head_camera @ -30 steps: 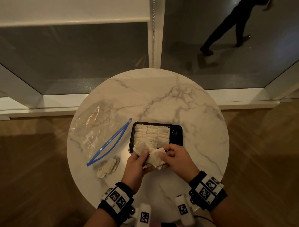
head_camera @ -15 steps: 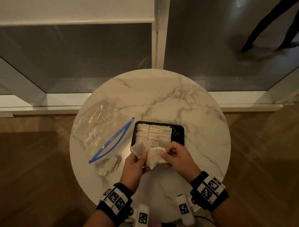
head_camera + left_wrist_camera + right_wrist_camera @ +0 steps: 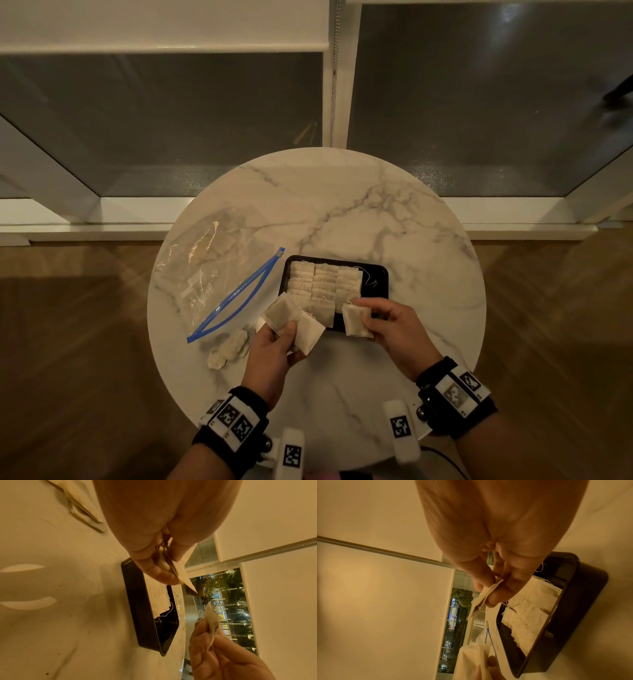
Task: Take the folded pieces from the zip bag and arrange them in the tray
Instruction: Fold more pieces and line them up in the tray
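On the round marble desk by the window, the black tray lay just beyond both hands, its free right end nearer the right hand, which pinched one folded piece; the left hand pinched several folded pieces, with the zip bag left of the tray.

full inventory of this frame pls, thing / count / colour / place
table: one, white marble, round, by the window
tray: one, black, centre of table
folded pieces in tray: three rows, off-white, exact count unclear
zip bag: one, clear with blue zip, left of tray, open
loose pieces: small off-white pile, on table below bag
wrist bands: two, black with markers
left hand: holds several pieces
right hand: pinches one piece at the tray's near edge
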